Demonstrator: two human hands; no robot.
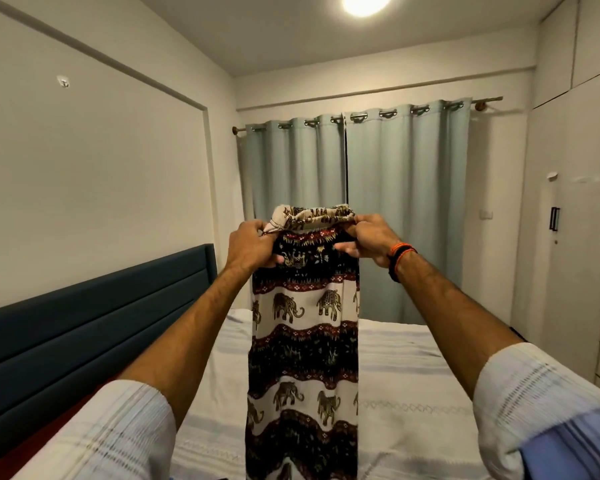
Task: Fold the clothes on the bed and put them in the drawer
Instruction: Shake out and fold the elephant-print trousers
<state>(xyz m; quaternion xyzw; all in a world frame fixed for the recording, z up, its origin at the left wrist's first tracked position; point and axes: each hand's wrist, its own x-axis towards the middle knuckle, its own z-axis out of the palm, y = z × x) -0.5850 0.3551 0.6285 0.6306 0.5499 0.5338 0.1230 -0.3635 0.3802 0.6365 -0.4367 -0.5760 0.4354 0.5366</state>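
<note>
Both hands hold the elephant-print garment up by its top edge, over the bed.

My left hand (253, 245) and right hand (369, 239) each pinch one end of the gathered waistband, fingers curled into the cloth, and the elephant-print garment (303, 341) hangs straight down between my arms. Below it lies the bed (413, 393) with its pale cover; closed grey-green curtains (378, 202) hang behind, a dark blue headboard (84, 334) at my left.

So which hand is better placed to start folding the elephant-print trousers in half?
Probably neither: the left hand and right hand both pinch the waistband of the dark-and-cream elephant-print trousers at matching height, hanging above the white-covered bed.
</note>
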